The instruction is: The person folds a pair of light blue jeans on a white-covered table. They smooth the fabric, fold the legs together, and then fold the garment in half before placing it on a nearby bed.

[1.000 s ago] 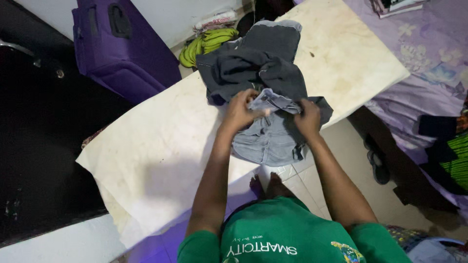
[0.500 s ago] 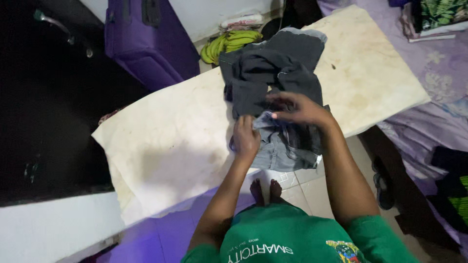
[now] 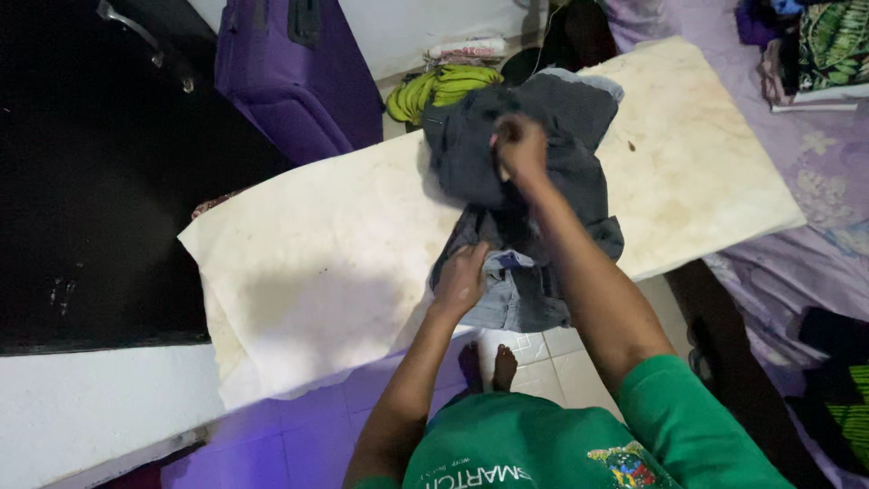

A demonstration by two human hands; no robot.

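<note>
A crumpled pair of grey jeans [image 3: 579, 127] lies across the cream padded table [image 3: 344, 244], one end hanging over the near edge. My left hand [image 3: 462, 279] presses on the pale waistband part [image 3: 507, 303] at the table's near edge. My right hand [image 3: 520, 145] is stretched farther out and lifted, its fingers closed on a fold of the dark fabric near the middle of the heap.
A purple suitcase [image 3: 299, 72] stands behind the table, with a bunch of green bananas [image 3: 439, 86] on the floor beside it. A bed with a lilac sheet [image 3: 815, 154] and clothes lies on the right. Dark furniture [image 3: 90, 181] fills the left. My bare feet [image 3: 484, 362] stand on pale tiles.
My right hand has moved away from the waistband and up to the far part of the jeans, gripping the dark fabric. My left hand has stayed at the near edge.
</note>
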